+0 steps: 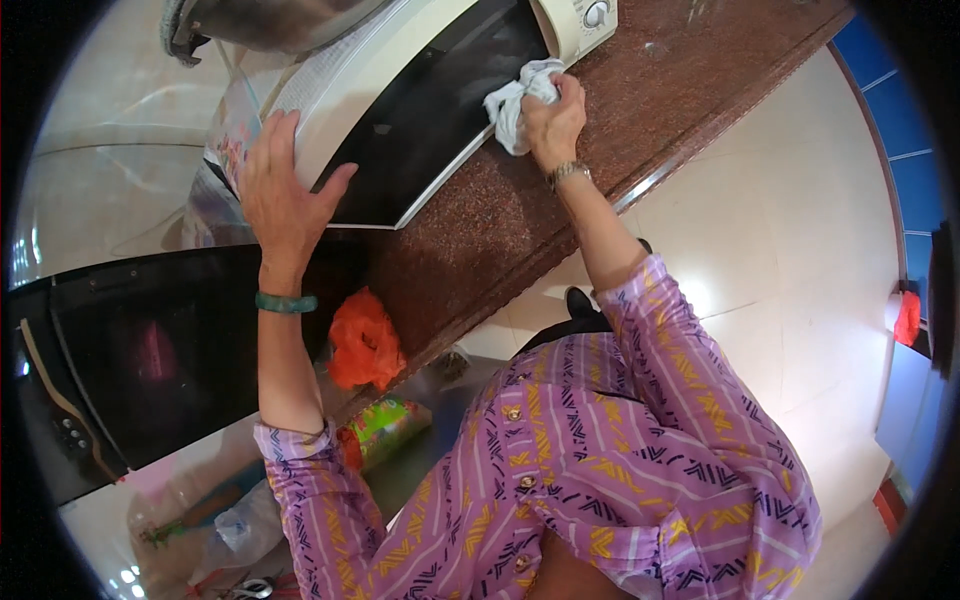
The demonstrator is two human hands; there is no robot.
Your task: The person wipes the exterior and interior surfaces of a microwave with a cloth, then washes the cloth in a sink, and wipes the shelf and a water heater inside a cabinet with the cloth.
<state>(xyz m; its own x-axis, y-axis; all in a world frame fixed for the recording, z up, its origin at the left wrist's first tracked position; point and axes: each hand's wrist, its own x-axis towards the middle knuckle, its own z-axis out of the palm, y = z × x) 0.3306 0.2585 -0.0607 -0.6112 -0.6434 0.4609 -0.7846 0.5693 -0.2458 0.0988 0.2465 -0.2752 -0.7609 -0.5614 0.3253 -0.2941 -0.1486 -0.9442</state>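
A crumpled white cloth [517,105] is bunched under the fingers of my right hand [556,120]. It lies against the lower edge of the dark glass door [427,112] of a cream-coloured microwave oven [341,112], near its control-panel end. My left hand [279,176] is spread flat with thumb apart at the oven's other end, at its upper front corner. Nothing is held in that hand. Whether its palm presses on the casing is hidden. A round control knob [597,13] shows at the top of the panel.
The oven stands on a reddish-brown granite counter [480,217]. A metal pot [285,22] rests on top of it. An orange plastic bag [367,341] lies near the counter edge, beside a black appliance [157,352]. Below are a green packet [386,427] and a clear plastic bag [251,525].
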